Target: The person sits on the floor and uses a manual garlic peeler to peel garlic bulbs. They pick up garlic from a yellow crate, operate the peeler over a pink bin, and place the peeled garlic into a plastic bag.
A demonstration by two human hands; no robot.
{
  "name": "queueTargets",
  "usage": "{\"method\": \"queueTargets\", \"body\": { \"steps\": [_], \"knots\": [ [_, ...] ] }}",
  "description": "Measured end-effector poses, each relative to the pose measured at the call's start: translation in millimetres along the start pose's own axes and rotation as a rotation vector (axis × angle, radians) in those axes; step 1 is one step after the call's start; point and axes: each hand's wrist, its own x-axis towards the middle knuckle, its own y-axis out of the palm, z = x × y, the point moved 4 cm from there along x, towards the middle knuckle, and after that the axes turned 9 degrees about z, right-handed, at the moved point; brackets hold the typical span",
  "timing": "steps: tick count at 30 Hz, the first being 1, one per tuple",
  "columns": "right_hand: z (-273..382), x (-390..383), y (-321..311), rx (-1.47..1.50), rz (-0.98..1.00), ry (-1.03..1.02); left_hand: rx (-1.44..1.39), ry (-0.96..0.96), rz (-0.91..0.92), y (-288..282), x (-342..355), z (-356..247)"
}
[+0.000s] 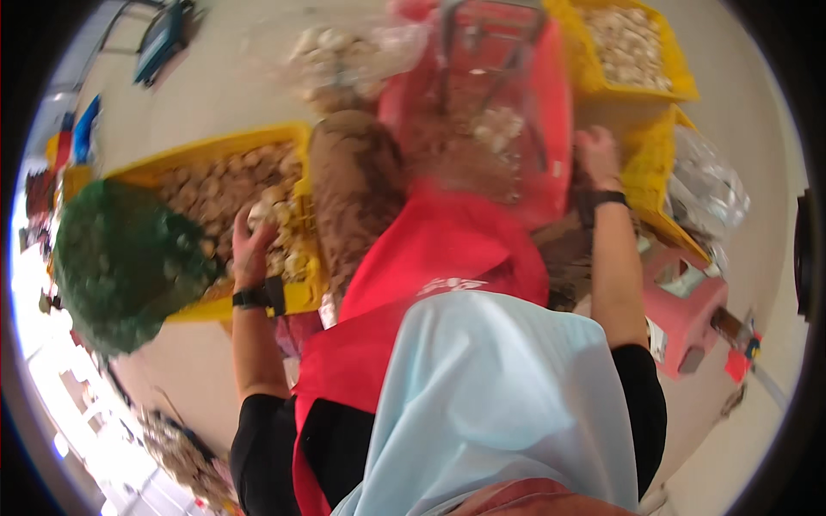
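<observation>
My left hand [252, 245] is over the right side of a yellow crate [311, 232] on the left. Its thumb and fingers curve round a pale garlic bulb [274, 199]. Brownish, round bulbs [228, 185] fill much of the crate, with paler ones near my hand. My right hand [598, 155] is beside the right wall of a red tub [559, 112], close to a yellow crate [650, 155]. Its fingers are blurred, and I cannot tell whether they hold anything. Inside the tub lie a pale cluster of pieces [497, 127] and a dark metal frame [443, 52].
A green mesh sack [120, 258] overlaps the left crate. A clear bag of pale bulbs [331, 64] lies beyond my knee. Another yellow crate [680, 86] holds pale pieces at the far right. Clear plastic [710, 185] and a pink stool-like object [684, 310] are on my right.
</observation>
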Motion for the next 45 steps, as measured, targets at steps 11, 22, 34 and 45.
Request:
{"method": "queueTargets", "body": {
  "steps": [11, 22, 34, 45],
  "knots": [
    [248.8, -146.8, -1.9, 0.723, 0.38, -0.899, -0.237, 0.211, 0.619, 204.5, -4.0, -134.4],
    [235.9, -135.2, 30.3, 1.21, 0.782, -0.559, -0.033, 0.204, 0.867, 285.0, -11.8, -155.9],
    [214.4, -142.5, 41.2, 1.205, 0.875, -0.1, -0.104, 0.27, 1.041, 319.0, 19.6, -117.9],
    [181.6, -80.6, -3.6, 0.353, 0.011, -0.507, -0.017, 0.189, 0.884, 342.2, 73.9, -109.6]
  ]
}}
